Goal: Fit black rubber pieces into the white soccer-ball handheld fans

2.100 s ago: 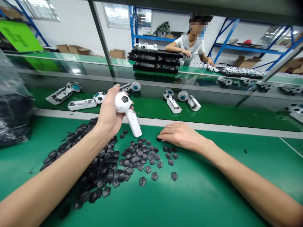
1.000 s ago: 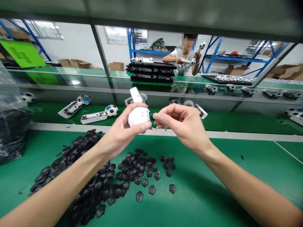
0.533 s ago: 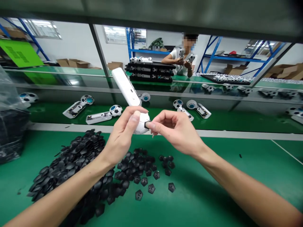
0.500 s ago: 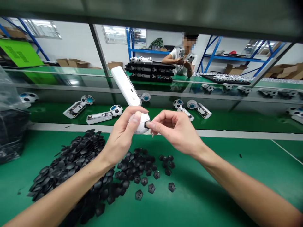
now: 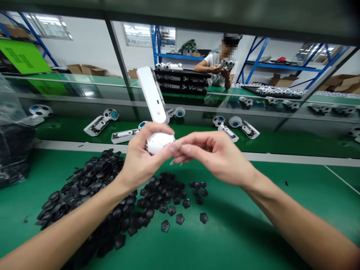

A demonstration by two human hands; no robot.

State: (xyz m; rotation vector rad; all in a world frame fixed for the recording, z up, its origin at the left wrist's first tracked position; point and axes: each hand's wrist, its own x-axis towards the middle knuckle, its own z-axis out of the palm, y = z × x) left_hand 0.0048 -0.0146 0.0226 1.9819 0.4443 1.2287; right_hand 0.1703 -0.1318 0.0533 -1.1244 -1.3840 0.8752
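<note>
My left hand (image 5: 143, 153) is closed around the rounded white end of a white device (image 5: 153, 95), whose long flat part points up and away. My right hand (image 5: 213, 153) meets it from the right, thumb and fingertips pinched together at the ball's right side. Whatever those fingertips hold is hidden. Below the hands lies a large heap of black pentagon pieces (image 5: 81, 191). A smaller cluster of black pieces (image 5: 161, 191) spreads to its right, with several loose ones around it.
White devices with football-patterned ends (image 5: 97, 125) lie on the green belt beyond the white rail (image 5: 281, 158). A clear plastic bag (image 5: 14, 150) stands at the left. Across the line, a person (image 5: 218, 65) holds similar parts beside stacked black trays (image 5: 182, 83).
The white ball end has turned in my left hand, and its thumb has moved right to my right fingertips. The black piece seen between my right fingers is now hidden.
</note>
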